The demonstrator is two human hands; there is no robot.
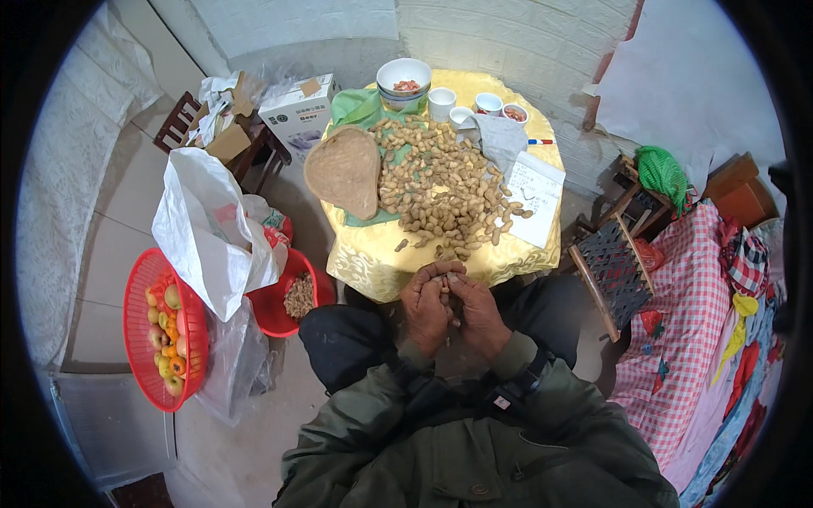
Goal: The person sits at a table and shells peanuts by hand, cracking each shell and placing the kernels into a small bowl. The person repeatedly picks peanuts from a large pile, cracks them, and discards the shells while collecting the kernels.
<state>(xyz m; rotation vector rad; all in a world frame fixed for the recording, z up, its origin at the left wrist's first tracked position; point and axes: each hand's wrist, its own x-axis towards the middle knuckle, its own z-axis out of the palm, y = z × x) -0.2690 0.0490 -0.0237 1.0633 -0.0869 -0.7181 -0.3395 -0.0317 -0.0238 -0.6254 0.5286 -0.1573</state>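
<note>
My left hand point(427, 311) and my right hand point(481, 312) meet above my lap, just off the table's near edge. Pinched between their thumbs and fingers is a small peanut point(445, 287), mostly covered by the fingertips. Beyond them a heap of unshelled peanuts point(438, 184) spreads over a round table with a yellow patterned tablecloth point(362, 260). A shallow brown basket point(343, 168) lies against the heap's left side. At the back stands a stack of bowls point(385, 84), the top one holding reddish kernels point(406, 85). A small white cup point(514, 119) also contains kernels.
Handwritten paper point(540, 190), a grey cloth point(492, 136) and a marker point(540, 141) lie at the table's right. On the left are a red bin point(270, 320) with shells, a white sack point(203, 216) and a red fruit basket point(136, 343). A folding stool point(613, 276) stands right.
</note>
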